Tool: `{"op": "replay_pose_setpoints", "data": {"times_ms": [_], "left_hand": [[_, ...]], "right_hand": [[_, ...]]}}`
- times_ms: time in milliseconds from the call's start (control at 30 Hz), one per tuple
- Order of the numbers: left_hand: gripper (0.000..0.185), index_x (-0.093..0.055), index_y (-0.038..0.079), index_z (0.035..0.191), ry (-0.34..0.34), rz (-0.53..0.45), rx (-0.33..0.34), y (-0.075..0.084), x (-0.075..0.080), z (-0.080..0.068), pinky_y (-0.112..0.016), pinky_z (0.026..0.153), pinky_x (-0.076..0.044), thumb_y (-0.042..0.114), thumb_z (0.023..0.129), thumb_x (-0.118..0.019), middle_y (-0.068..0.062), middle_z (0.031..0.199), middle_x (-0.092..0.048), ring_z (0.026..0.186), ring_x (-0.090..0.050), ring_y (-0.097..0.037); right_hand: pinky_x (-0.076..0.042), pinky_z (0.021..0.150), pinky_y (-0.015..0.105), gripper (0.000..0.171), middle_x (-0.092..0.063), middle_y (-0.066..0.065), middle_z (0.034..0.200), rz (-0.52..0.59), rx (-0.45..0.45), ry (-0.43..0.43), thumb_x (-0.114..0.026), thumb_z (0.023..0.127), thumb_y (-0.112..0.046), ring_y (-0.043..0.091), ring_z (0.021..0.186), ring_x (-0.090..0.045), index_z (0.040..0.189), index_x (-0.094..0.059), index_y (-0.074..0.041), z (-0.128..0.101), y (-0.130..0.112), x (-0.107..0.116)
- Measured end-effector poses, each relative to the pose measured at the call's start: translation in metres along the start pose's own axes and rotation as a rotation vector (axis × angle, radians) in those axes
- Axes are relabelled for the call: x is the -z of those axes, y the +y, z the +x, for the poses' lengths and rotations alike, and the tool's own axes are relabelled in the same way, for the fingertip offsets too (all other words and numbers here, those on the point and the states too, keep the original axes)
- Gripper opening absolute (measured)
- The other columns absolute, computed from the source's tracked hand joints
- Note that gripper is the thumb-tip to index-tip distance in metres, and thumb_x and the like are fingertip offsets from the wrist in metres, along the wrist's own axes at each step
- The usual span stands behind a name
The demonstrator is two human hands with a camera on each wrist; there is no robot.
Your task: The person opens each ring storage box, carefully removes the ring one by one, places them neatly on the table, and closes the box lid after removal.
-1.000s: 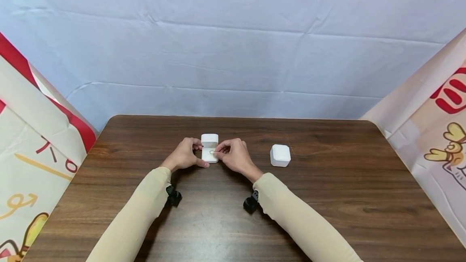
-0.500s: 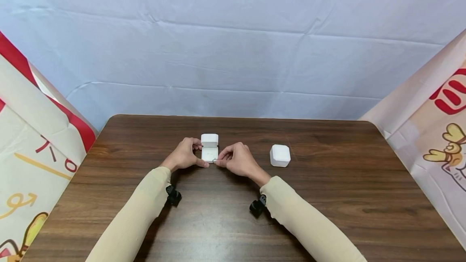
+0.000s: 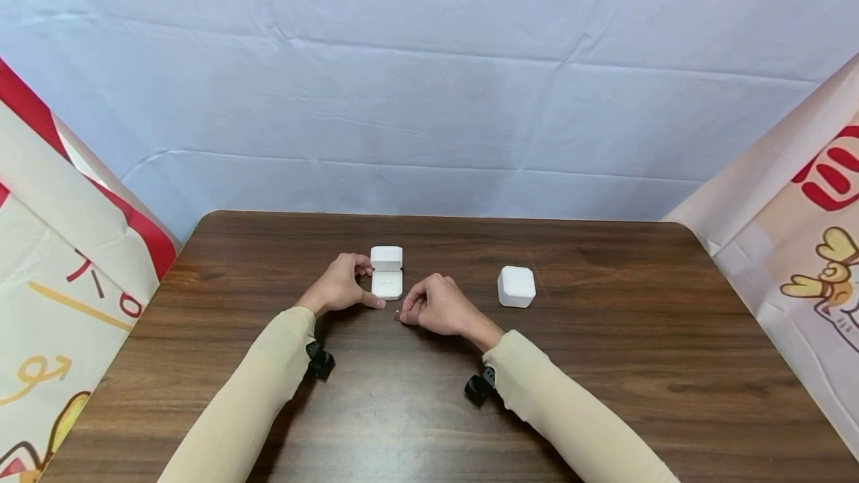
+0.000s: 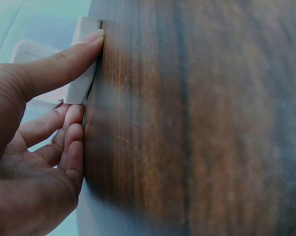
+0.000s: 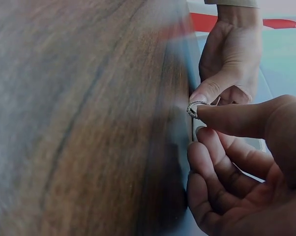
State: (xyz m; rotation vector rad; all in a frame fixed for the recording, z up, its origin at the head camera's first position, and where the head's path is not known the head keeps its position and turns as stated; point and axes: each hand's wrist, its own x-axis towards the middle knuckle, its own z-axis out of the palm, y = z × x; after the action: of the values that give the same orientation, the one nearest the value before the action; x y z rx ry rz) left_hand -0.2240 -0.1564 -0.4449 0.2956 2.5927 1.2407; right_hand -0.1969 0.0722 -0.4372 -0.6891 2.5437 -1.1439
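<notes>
A small white hinged box [image 3: 387,283] lies open on the dark wooden table [image 3: 604,364], its lid [image 3: 386,257] standing at the back. My left hand [image 3: 341,285] grips the box's base from the left, thumb along its near edge [image 4: 84,54]. My right hand [image 3: 429,305] sits just in front and to the right of the box and pinches a small silver ring [image 5: 195,107] between thumb and forefinger, close to the table. The ring [image 3: 397,314] shows only as a speck in the head view.
A second white box [image 3: 517,286], closed, stands to the right of my right hand. Printed banners flank the table on the left [image 3: 60,259] and right [image 3: 805,244]. A pale blue cloth backdrop [image 3: 429,95] hangs behind the far edge.
My right hand has lifted the ring out of the open box and drawn it back toward me and down near the table. The left hand has kept still on the box.
</notes>
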Motion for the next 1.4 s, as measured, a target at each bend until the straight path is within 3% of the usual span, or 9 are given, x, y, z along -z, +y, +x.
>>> {"op": "replay_pose_setpoints", "data": {"times_ms": [367,867,1400], "left_hand": [[0.061,-0.062,-0.007,0.118,-0.002,0.002,-0.009,-0.001,0.0003,0.0017,-0.044,0.092,-0.047,0.012,0.07,-0.095,-0.015,0.109,-0.062,0.101,-0.056,-0.029],[0.06,-0.062,-0.007,0.117,-0.001,-0.002,-0.007,0.0013,0.0018,0.0018,-0.042,0.09,-0.046,0.011,0.07,-0.095,-0.015,0.107,-0.062,0.099,-0.055,-0.029],[0.059,-0.063,-0.007,0.114,0.008,-0.008,-0.021,0.0006,0.0,0.0008,-0.042,0.091,-0.047,0.01,0.068,-0.096,-0.014,0.104,-0.063,0.099,-0.057,-0.029]], "right_hand": [[-0.049,0.063,0.026,0.017,-0.063,-0.009,0.061,-0.054,0.017,-0.005,-0.08,0.088,-0.018,0.008,0.056,-0.056,0.072,-0.074,-0.016,0.0014,-0.0028,-0.0004],[-0.049,0.072,0.029,0.02,-0.06,-0.011,0.06,-0.138,0.037,-0.003,-0.078,0.086,-0.012,0.006,0.058,-0.054,0.068,-0.071,-0.018,0.0043,-0.0047,-0.0028],[-0.048,0.071,0.029,0.02,-0.058,-0.011,0.058,-0.138,0.034,-0.016,-0.079,0.086,-0.013,0.005,0.057,-0.053,0.068,-0.071,-0.017,0.003,-0.0041,-0.0052]]}}
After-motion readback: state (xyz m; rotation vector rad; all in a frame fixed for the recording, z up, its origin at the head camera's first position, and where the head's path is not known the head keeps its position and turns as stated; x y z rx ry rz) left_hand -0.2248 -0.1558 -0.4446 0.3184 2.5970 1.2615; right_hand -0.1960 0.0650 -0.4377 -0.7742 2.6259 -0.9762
